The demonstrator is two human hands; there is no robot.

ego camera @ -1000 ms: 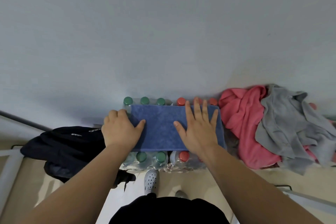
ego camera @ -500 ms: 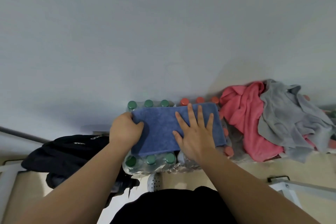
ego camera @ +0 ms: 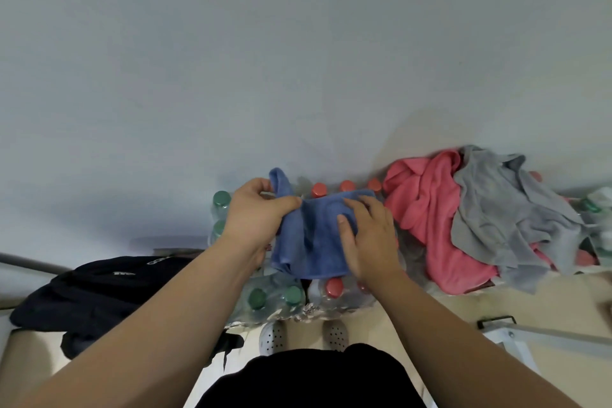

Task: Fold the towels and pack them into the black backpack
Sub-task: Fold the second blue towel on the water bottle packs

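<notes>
Item, blue towel (ego camera: 311, 237): lies on the shrink-wrapped bottles (ego camera: 275, 298) straight ahead of me, between both hands, long axis left to right, part-folded. Left hand (ego camera: 255, 219): fingers curled round the towel's left end, which I hold raised off the bottles, one corner standing up above the knuckles. Right hand (ego camera: 369, 242): palm down on the towel's right half, fingers loosely bent and gripping nothing, thumb on the cloth, pinning it. Governing relation, as I judge it: the lifted end lies left of the pinned half, so the fold must travel rightward along the long axis toward the right hand; the left hand does the carrying. Backpack (ego camera: 99, 291): black, slumped left of the bottles and lower, nearer my left hand, apart from the towel; whether it is unzipped I cannot tell. Pink towel (ego camera: 427, 209) and grey towel (ego camera: 496, 209): heaped unfolded to the right, grey over pink. Change against half a second ago: then the blue towel lay flat at full length; now its left end is up and drawn toward the middle, and the right hand has shifted little.
</notes>
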